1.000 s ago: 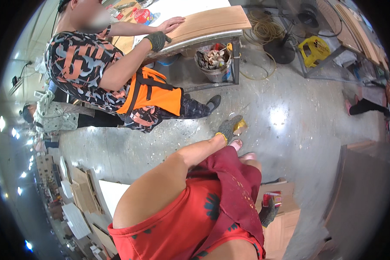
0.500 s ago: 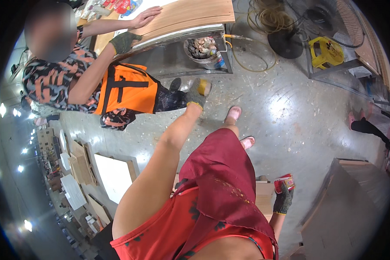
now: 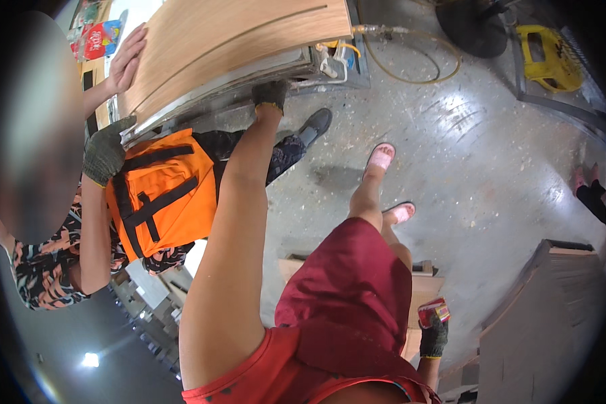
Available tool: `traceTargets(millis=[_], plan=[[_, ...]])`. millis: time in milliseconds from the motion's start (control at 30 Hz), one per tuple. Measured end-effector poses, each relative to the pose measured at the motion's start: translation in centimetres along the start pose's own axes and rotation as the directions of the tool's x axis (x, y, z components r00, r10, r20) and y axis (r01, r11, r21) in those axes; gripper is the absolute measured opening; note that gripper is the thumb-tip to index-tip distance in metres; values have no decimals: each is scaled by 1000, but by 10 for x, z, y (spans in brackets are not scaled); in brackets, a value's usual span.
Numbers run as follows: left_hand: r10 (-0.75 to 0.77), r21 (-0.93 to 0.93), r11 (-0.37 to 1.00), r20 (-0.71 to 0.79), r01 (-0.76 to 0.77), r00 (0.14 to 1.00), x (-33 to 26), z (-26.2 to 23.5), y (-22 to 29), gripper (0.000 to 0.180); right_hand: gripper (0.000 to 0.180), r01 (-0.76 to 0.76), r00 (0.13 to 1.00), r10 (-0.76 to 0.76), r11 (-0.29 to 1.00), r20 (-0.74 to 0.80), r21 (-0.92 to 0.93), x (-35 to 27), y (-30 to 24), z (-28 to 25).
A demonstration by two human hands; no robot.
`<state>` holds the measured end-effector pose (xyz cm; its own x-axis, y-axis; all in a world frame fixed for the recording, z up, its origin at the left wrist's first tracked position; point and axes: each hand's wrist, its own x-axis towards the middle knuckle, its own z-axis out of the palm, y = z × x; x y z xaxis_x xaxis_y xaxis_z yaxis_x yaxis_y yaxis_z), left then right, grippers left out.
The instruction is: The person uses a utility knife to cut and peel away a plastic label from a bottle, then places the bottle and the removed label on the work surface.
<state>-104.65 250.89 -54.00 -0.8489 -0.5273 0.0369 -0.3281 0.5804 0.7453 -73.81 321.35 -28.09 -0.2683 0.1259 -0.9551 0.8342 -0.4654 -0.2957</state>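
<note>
Large tan wood-veneer panel (image 3: 229, 47) lies flat on a grey metal machine table (image 3: 276, 71), top of view, running from upper left to upper centre. Left hand (image 3: 269, 95), in a dark knit glove, reaches up to the panel's near edge; fingers curl against the underside, grip itself hidden, so clamped or just touching cannot be told. Right hand (image 3: 433, 333), also dark-gloved, hangs low by the red shorts (image 3: 357, 289), closed around a small red packet (image 3: 433, 312). A co-worker in an orange apron (image 3: 161, 192) stands at left: bare hand (image 3: 124, 60) flat on the panel's far end, gloved hand (image 3: 104, 151) at its lower edge. Yellow hose (image 3: 411, 50) loops on the concrete floor (image 3: 491, 168).
</note>
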Motion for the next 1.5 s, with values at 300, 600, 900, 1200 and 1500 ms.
traceTargets(millis=[300,600,900,1200,1500], plan=[[-622,-934,128,187,334,761,-70,-17,66,27,63,55,991,-52,998,123,-15,5,-44,25],[-415,-318,781,379,538,827,-199,-8,220,50,69,1,998,-4,998,69,55,23,-3,-40],[-90,-670,363,667,648,740,-247,83,360,38,69,125,990,-131,986,52,107,7,-2,-63],[179,-535,40,835,844,520,-292,90,559,55,69,406,914,-387,864,-122,299,-41,44,-193],[588,-509,236,753,828,296,-411,98,705,65,56,394,906,-406,706,-120,588,-101,-51,-296]])
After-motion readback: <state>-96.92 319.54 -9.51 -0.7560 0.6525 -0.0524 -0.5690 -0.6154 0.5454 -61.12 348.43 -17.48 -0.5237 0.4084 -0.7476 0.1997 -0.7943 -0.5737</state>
